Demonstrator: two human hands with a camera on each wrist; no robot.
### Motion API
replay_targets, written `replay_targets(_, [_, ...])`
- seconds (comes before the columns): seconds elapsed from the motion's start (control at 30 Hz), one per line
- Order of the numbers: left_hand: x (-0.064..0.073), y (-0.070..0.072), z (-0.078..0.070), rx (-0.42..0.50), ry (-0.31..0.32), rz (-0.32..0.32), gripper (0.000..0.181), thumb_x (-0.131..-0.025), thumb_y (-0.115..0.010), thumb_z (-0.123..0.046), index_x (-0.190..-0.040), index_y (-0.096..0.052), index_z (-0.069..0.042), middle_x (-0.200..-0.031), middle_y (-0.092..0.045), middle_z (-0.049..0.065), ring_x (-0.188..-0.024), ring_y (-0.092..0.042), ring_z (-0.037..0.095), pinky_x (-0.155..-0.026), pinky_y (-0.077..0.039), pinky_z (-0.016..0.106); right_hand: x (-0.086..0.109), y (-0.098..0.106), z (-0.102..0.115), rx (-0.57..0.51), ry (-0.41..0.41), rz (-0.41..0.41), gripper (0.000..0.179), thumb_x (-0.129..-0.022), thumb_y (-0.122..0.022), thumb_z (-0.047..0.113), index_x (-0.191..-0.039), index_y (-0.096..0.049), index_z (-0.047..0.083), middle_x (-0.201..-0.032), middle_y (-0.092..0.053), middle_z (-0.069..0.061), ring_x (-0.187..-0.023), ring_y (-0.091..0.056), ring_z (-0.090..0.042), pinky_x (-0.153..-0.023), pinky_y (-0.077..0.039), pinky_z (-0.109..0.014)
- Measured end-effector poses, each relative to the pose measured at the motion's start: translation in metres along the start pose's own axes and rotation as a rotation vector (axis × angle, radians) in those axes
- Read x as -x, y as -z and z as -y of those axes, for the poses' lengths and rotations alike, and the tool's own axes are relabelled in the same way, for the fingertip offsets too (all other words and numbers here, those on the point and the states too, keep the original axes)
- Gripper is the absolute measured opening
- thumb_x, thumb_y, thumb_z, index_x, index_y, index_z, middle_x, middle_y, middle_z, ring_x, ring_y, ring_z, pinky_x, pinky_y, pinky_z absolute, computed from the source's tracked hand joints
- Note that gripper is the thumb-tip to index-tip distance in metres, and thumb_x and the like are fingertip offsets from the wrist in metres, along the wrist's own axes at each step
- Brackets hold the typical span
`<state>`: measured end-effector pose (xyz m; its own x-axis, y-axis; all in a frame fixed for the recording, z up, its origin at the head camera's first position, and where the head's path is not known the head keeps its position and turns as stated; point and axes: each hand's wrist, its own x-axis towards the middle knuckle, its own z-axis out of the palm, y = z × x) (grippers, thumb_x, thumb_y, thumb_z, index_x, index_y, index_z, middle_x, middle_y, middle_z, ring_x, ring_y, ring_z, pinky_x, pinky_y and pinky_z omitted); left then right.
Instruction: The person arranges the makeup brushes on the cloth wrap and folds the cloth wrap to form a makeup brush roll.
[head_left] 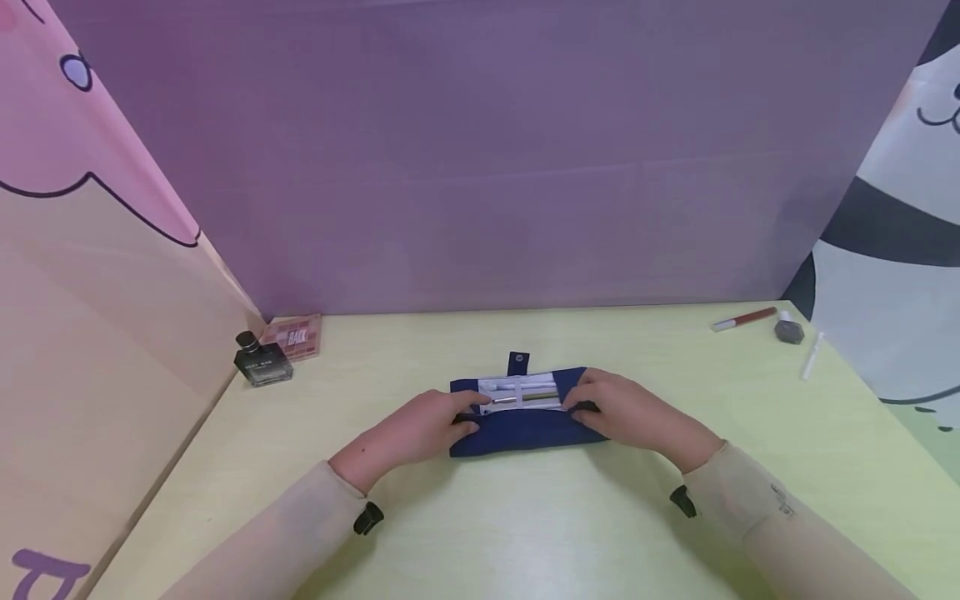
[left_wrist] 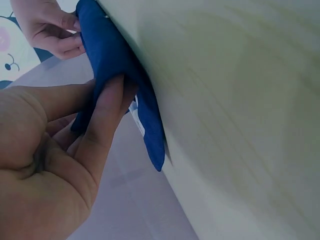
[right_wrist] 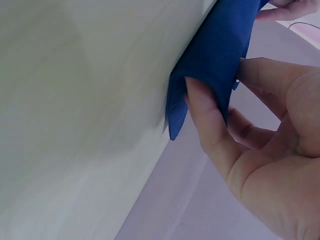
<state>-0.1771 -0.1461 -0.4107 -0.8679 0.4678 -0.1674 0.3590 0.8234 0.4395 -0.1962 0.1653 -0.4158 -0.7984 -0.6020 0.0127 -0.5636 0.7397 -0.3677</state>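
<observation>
A dark blue fabric roll case (head_left: 525,435) lies in the middle of the table, its front part folded over. Inside, several slim sticks like brushes or pens (head_left: 534,397) sit under a light strap; their exact kind is too small to tell. My left hand (head_left: 423,427) pinches the folded edge at the case's left end between thumb and fingers. At the right end my right hand (head_left: 628,410) pinches the same fold. Both wrist views show the blue cloth (left_wrist: 107,47) bent between thumb and fingers, lifted a little at the fold. A short tab (head_left: 518,362) sticks out behind.
At the back left stand a dark glass bottle (head_left: 262,365) and a pink checked box (head_left: 300,336). Back right lie a red-brown tube with a white end (head_left: 744,319), a small dark bottle with white cap (head_left: 789,331) and a thin white stick (head_left: 812,356). Cloth walls (head_left: 487,167) border the table.
</observation>
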Motion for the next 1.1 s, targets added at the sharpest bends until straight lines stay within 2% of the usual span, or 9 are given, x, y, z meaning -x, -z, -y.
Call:
replay_targets(0.07, [-0.004, -0.001, 0.002, 0.004, 0.020, -0.017, 0.049, -0.104, -0.071, -0.018, -0.152, -0.060, -0.017, -0.132, -0.077, 0.009, -0.110, -0.075, 0.020, -0.093, -0.060, 0.038, -0.004, -0.001, -0.002, 0.011, 0.001, 0.014, 0.020, -0.099, -0.075, 0.007, -0.117, -0.081, 0.013, -0.110, -0.070, -0.003, -0.094, -0.065, -0.011, -0.083, -0.059, -0.031])
replay_targets(0.2, [-0.011, -0.001, 0.006, 0.040, 0.061, -0.013, 0.046, -0.102, -0.074, -0.019, -0.147, -0.063, -0.018, -0.127, -0.078, 0.007, -0.120, -0.074, 0.023, -0.104, -0.059, 0.044, -0.010, -0.002, -0.003, 0.014, -0.011, 0.042, 0.019, -0.099, -0.075, 0.008, -0.117, -0.080, 0.013, -0.114, -0.071, -0.005, -0.097, -0.066, -0.014, -0.087, -0.060, -0.036])
replay_targets(0.3, [-0.016, 0.001, 0.009, 0.072, 0.095, 0.004, 0.041, -0.101, -0.076, -0.019, -0.141, -0.067, -0.018, -0.123, -0.079, 0.004, -0.118, -0.073, 0.021, -0.105, -0.057, 0.044, -0.012, -0.002, -0.002, 0.022, -0.044, 0.060, 0.022, -0.100, -0.074, 0.010, -0.122, -0.077, 0.012, -0.117, -0.070, -0.008, -0.097, -0.066, -0.016, -0.088, -0.060, -0.038])
replay_targets(0.43, [-0.020, 0.004, 0.013, 0.095, 0.137, 0.020, 0.040, -0.098, -0.080, -0.023, -0.136, -0.069, -0.018, -0.118, -0.078, 0.002, -0.110, -0.071, 0.018, -0.102, -0.057, 0.042, -0.013, -0.003, 0.002, 0.104, -0.093, 0.042, 0.034, -0.101, -0.075, 0.016, -0.134, -0.070, 0.011, -0.124, -0.070, -0.012, -0.104, -0.064, -0.024, -0.094, -0.059, -0.044])
replay_targets(0.63, [-0.022, 0.002, 0.016, 0.058, 0.164, -0.003, 0.048, -0.096, -0.083, -0.026, -0.140, -0.067, -0.016, -0.108, -0.073, -0.001, -0.093, -0.063, 0.015, -0.089, -0.055, 0.036, -0.011, -0.009, 0.007, 0.246, -0.064, -0.085, 0.051, -0.097, -0.080, 0.021, -0.144, -0.061, 0.011, -0.125, -0.066, -0.012, -0.108, -0.056, -0.029, -0.095, -0.052, -0.049])
replay_targets(0.77, [-0.018, -0.002, 0.008, -0.103, 0.065, -0.082, 0.052, -0.095, -0.083, -0.024, -0.143, -0.066, -0.013, -0.119, -0.073, 0.004, -0.107, -0.067, 0.020, -0.102, -0.058, 0.041, -0.011, -0.012, 0.008, 0.231, -0.050, -0.088, 0.061, -0.097, -0.079, 0.016, -0.151, -0.052, 0.008, -0.123, -0.064, -0.012, -0.109, -0.059, -0.028, -0.098, -0.055, -0.048])
replay_targets(0.93, [-0.006, -0.010, -0.005, -0.303, -0.203, -0.196, 0.038, -0.097, -0.079, -0.012, -0.135, -0.072, -0.013, -0.129, -0.073, 0.008, -0.118, -0.071, 0.026, -0.103, -0.060, 0.040, -0.012, -0.011, 0.014, 0.224, -0.063, -0.036, 0.061, -0.099, -0.077, 0.013, -0.154, -0.051, 0.008, -0.127, -0.065, -0.014, -0.107, -0.068, -0.026, -0.096, -0.061, -0.045])
replay_targets(1.0, [-0.003, -0.012, -0.009, -0.345, -0.286, -0.201, 0.034, -0.099, -0.076, -0.010, -0.133, -0.074, -0.014, -0.131, -0.074, 0.007, -0.119, -0.073, 0.025, -0.101, -0.062, 0.038, -0.012, -0.011, 0.017, 0.253, -0.067, -0.027, 0.060, -0.098, -0.078, 0.014, -0.152, -0.053, 0.009, -0.127, -0.066, -0.013, -0.103, -0.069, -0.025, -0.093, -0.062, -0.043])
replay_targets(1.1, [0.001, -0.013, -0.013, -0.390, -0.350, -0.157, 0.036, -0.103, -0.072, -0.014, -0.139, -0.072, -0.018, -0.141, -0.072, 0.004, -0.128, -0.071, 0.022, -0.105, -0.061, 0.036, -0.012, -0.012, 0.019, 0.315, -0.053, -0.030, 0.054, -0.098, -0.079, 0.015, -0.148, -0.059, 0.012, -0.122, -0.069, -0.011, -0.095, -0.070, -0.021, -0.088, -0.064, -0.039])
